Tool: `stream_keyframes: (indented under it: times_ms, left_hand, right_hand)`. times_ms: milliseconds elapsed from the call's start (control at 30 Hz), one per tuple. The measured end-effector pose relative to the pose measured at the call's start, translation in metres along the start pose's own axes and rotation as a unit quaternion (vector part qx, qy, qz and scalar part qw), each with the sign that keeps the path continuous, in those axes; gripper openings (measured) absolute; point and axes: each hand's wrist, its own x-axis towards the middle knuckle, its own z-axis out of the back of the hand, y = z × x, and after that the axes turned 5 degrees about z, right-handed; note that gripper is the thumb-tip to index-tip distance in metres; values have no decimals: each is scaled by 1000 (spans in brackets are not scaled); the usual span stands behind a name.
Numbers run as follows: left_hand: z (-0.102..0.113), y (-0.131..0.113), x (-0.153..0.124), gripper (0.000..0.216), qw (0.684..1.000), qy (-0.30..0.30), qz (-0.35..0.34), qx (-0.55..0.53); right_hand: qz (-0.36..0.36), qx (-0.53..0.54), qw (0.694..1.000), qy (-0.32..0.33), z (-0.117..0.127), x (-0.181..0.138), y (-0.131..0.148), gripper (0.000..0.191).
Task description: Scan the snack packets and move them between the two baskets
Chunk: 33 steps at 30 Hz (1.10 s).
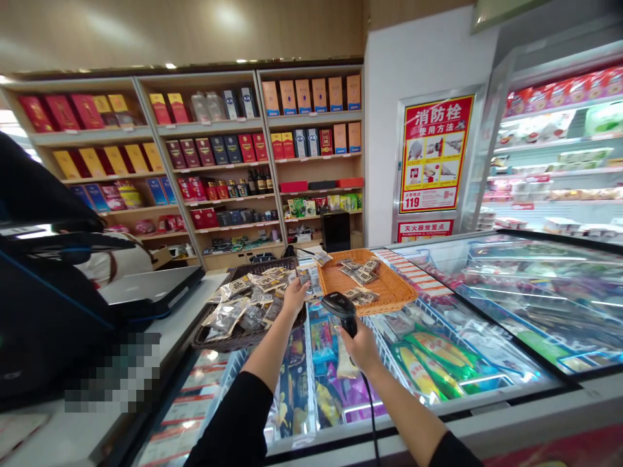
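Note:
My right hand (361, 344) grips the handle of a black barcode scanner (339, 307), its head tilted toward the left and its cable hanging down. Beyond the right edge of a dark brown wicker basket (299, 318), my left hand (294, 297) has its fingers closed on a small clear snack packet (311, 277), partly hidden by the fingers. Many similar packets with dark contents (238, 314) are heaped in the dark basket. Just past the scanner stands an orange wicker basket (389, 301) with several such packets (363, 271) lying in it.
Both baskets rest on the glass top of a chest freezer (487, 383) holding packaged food. To the left are a counter (165, 344) and a black machine (43, 292). Shelves of boxed goods (214, 152) line the back wall; a lit fridge (559, 162) stands at right.

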Motion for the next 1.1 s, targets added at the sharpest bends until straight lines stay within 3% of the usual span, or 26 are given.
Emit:
stream_keyframes:
  times_ms: [200,767,967,1100]
  left_hand:
    - [1,-2,-3,25,1000,-2,4,16]
    - [2,-3,-5,26,993,-18,9,120]
    - [-1,-8,-7,26,986,-12,7,167]
    - [-5,-22,-19,33,971,-18,-50,235]
  right_hand:
    - [20,-18,1000,1,-1,-1,2,24]
    - [-24,74,997,3,2,-1,-1,20]
    - [-67,160,985,-16,1,0,-10,28]
    - [-107,248,962,-33,0,4,-17,33]
